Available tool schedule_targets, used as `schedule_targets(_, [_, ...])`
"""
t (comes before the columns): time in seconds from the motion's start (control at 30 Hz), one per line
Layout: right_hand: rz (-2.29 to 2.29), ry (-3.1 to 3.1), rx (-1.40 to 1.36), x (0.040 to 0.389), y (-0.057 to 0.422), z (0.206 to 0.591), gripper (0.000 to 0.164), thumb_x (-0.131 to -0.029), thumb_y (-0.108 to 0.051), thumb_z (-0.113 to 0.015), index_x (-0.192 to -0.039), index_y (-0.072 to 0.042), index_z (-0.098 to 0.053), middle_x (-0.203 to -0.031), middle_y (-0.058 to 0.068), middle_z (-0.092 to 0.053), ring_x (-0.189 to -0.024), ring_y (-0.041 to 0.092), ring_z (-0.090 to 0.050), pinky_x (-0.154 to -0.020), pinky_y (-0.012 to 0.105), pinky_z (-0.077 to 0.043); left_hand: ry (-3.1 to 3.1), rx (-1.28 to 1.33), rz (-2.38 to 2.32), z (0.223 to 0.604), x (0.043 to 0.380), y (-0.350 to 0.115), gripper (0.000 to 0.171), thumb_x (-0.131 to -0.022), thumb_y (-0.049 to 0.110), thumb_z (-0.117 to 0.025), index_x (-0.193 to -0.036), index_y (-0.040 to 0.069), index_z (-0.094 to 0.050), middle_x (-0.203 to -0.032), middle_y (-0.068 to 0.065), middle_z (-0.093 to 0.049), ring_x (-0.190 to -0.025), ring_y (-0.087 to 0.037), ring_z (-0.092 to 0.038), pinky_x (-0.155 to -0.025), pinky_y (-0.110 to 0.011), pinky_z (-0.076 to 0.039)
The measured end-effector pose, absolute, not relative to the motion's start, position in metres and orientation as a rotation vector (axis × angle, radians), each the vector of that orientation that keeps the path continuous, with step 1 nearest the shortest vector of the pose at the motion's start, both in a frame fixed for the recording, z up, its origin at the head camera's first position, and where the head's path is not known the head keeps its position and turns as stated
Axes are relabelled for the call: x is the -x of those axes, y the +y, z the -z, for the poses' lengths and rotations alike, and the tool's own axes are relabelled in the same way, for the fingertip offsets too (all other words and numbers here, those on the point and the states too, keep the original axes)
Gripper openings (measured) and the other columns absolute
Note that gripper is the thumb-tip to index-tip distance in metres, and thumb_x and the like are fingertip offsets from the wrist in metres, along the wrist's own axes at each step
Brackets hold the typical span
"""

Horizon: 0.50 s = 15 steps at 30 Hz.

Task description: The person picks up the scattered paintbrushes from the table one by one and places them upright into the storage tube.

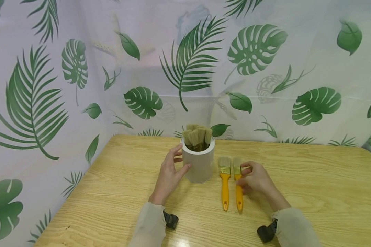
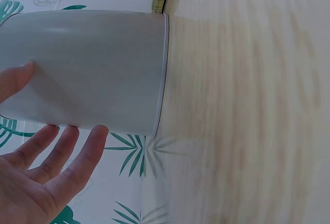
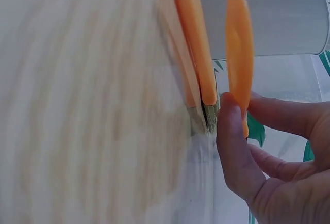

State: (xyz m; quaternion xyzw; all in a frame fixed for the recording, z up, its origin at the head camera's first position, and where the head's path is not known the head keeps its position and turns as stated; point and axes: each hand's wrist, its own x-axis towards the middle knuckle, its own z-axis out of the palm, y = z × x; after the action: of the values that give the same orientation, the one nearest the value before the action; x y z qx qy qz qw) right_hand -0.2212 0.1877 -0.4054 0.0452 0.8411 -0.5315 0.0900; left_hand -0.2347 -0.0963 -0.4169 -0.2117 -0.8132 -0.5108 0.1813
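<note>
A light grey can [image 1: 199, 168] with a white rim stands upright on the wooden table, several paintbrushes [image 1: 198, 136] in it with bristles up. At its left side is my left hand [image 1: 169, 171], thumb and fingertips touching the can wall, fingers mostly straight. To the can's right are two paintbrushes with orange handles. My right hand [image 1: 256, 176] pinches the right paintbrush [image 1: 239, 199] at the upper handle, between thumb and fingers. In the right wrist view this brush's handle [image 3: 238, 43] is raised off the table. The left paintbrush [image 1: 225, 187] lies flat beside it, bristles away from me.
The wooden table [image 1: 312, 192] reaches back to a white curtain [image 1: 284, 113] with green leaf prints, which also hangs along the left side. Each wrist wears a small black camera, the left camera [image 1: 171, 220] and the right camera [image 1: 266, 233].
</note>
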Motion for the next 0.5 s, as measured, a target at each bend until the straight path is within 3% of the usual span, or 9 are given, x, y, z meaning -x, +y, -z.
schedule_targets(0.5, [1.833, 2.406, -0.103, 0.2239, 0.188, 0.4001, 0.073, -0.077, 0.021, -0.073, -0.135, 0.012, -0.029, -0.11, 0.024, -0.04, -0.072, 0.022, -0.061, -0.061, 0.04, -0.064, -2.289, 0.604, 1.435, 0.4173, 0.2348, -0.0967, 0.064, -0.092, 0.001, -0.074, -0.146, 0.004, -0.042, -0.127, -0.026, -0.057, -0.11, -0.044, -0.062, -0.089, -0.06, -0.055])
